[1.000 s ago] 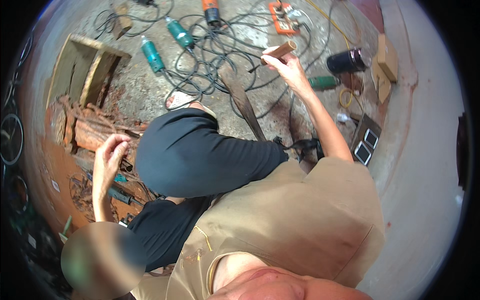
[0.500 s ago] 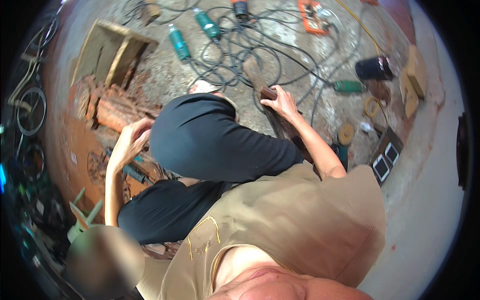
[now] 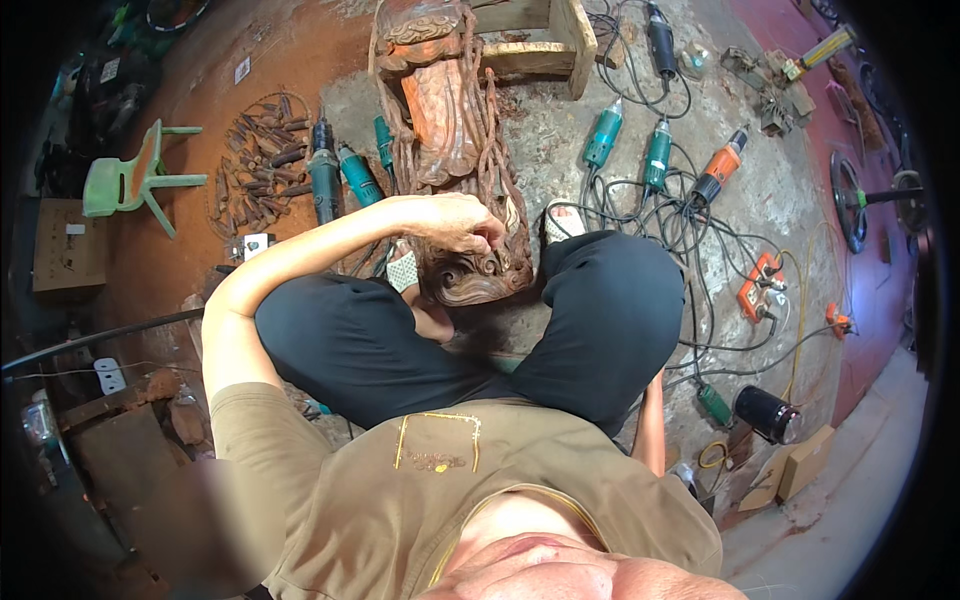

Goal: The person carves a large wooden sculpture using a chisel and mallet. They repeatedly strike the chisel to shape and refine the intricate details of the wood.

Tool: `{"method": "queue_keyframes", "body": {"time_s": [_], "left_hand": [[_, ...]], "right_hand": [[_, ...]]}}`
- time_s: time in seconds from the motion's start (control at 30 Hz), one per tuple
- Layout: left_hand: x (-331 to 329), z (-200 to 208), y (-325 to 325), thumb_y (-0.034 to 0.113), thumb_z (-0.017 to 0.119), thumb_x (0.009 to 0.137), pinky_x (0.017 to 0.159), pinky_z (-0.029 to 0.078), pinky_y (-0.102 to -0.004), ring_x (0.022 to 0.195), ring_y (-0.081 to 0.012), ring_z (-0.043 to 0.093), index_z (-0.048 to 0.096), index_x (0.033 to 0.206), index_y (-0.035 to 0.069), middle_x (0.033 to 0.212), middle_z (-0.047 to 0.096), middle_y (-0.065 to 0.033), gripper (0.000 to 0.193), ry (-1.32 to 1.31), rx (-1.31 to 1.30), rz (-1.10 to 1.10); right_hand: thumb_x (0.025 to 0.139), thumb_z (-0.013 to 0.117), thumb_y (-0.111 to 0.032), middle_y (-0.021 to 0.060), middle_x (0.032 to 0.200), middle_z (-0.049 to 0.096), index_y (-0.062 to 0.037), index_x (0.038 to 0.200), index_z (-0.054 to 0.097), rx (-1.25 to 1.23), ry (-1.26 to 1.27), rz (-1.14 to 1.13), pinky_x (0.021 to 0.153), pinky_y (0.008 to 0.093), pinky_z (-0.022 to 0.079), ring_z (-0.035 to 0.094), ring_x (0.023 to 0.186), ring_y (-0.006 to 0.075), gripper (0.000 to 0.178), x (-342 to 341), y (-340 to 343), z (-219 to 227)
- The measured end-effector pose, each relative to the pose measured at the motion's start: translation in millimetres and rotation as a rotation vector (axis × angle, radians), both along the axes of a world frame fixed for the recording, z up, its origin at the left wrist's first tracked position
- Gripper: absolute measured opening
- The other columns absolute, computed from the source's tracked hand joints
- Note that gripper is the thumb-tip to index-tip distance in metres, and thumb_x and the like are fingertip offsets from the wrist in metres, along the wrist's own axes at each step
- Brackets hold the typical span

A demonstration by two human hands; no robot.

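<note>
Between my legs lies a long brown wood carving (image 3: 445,120) with curls, folds and root-like strands. My left hand (image 3: 458,222) rests on its near part, just above a swirl-shaped end, with the fingers bent in against the wood. The fingertips are partly hidden. My right hand is out of sight behind my right knee; only the right forearm (image 3: 650,425) shows. Left of the carving lie a teal power tool (image 3: 360,175), a darker grinder (image 3: 323,180) and a pile of small brown chisel-like pieces (image 3: 265,155).
A wooden frame (image 3: 575,45) stands beyond the carving. To the right lie teal die grinders (image 3: 603,135), an orange one (image 3: 720,168), tangled black cords (image 3: 680,215) and an orange power strip (image 3: 760,288). A black cylinder (image 3: 768,414) is nearer. A green chair (image 3: 120,180) stands left.
My view has swung leftward, bringing the carving to the middle. My left hand has moved from beside my knee onto the carving. My right hand, earlier at a dark brown piece, is now hidden.
</note>
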State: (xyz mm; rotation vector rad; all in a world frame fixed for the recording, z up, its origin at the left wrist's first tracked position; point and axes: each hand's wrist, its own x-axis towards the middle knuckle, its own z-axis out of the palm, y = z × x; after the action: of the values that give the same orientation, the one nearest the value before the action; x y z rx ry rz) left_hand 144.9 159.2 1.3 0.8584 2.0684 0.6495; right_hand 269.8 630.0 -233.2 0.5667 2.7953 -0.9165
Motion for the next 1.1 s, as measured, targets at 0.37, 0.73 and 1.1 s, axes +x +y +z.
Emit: {"method": "queue_keyframes", "body": {"time_s": [0.37, 0.73, 1.1], "left_hand": [[-13.7, 5.1, 11.9, 0.031, 0.069, 0.094, 0.087, 0.051, -0.0408, 0.104, -0.0264, 0.065, 0.041, 0.146, 0.012, 0.122, 0.063, -0.0137, 0.061, 0.123, 0.343, 0.395], [-22.4, 33.2, -14.8, 0.024, 0.087, 0.079, 0.084, 0.056, -0.0334, 0.099, -0.0188, 0.064, 0.035, 0.146, 0.006, 0.113, 0.063, -0.0134, 0.087, 0.099, 0.946, 1.089], [56.9, -4.7, -117.7, 0.008, 0.077, 0.074, 0.051, 0.046, -0.0236, 0.057, -0.0089, 0.056, 0.059, 0.107, 0.001, 0.076, 0.06, -0.0026, 0.039, 0.157, 0.637, 1.587]], "right_hand": [[0.084, 0.08, -0.019, 0.009, 0.097, 0.072, 0.0021, 0.113, 0.064, -0.393, 0.653, 0.346, 0.082, 0.0324, 0.053, 0.067, 0.091, 0.0153, 0.04, -167.6, -107.4, 264.0], [0.086, 0.077, -0.042, 0.0008, 0.08, 0.067, -0.005, 0.103, 0.069, -0.871, 0.488, 0.808, 0.054, 0.0207, 0.042, 0.059, 0.064, 0.0053, 0.042, -245.0, -337.6, 345.8], [0.103, 0.056, -0.032, 0.001, 0.088, 0.063, -0.0061, 0.121, 0.06, -1.404, -0.197, 0.817, 0.067, 0.0244, 0.049, 0.06, 0.078, 0.0096, 0.032, -322.4, -404.1, 255.8]]}}
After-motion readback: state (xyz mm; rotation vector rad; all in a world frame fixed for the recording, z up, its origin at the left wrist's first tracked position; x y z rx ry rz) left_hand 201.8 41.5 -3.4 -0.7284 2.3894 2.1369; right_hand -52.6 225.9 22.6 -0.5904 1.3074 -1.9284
